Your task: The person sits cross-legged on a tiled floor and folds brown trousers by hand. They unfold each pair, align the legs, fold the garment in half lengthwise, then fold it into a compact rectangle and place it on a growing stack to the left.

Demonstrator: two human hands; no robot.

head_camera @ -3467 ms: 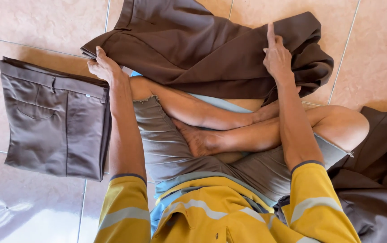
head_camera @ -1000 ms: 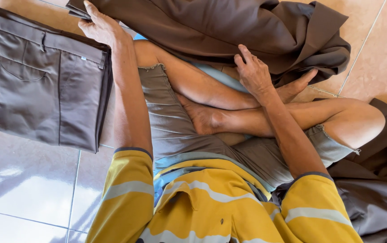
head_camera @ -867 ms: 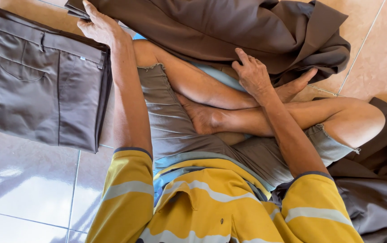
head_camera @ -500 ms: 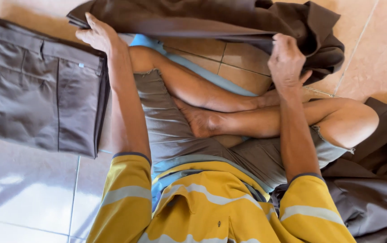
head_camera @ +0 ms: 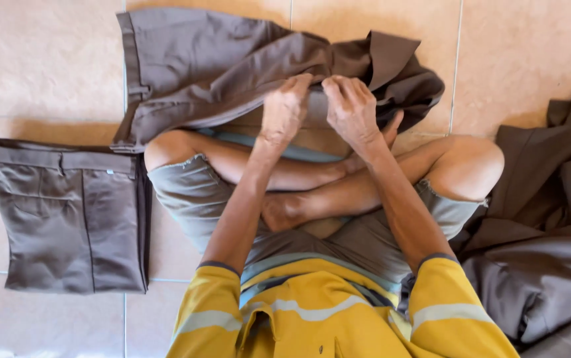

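I sit cross-legged on a tiled floor. A pair of brown trousers (head_camera: 219, 66) lies rumpled in front of my knees, waistband to the left. My left hand (head_camera: 284, 106) and my right hand (head_camera: 350, 106) are side by side at the near edge of the trousers, both with fingers curled around the fabric. A folded pair of brown trousers (head_camera: 66, 215) lies flat on the floor to my left.
A heap of brown garments (head_camera: 551, 252) lies on the floor at my right, against my knee. Beige floor tiles (head_camera: 40, 59) surround everything. My crossed bare legs (head_camera: 312, 185) fill the space between my body and the trousers.
My hands have come together from the outer ends of the trousers to the middle of the near edge. The view has swung upward, showing the waistband and more floor.
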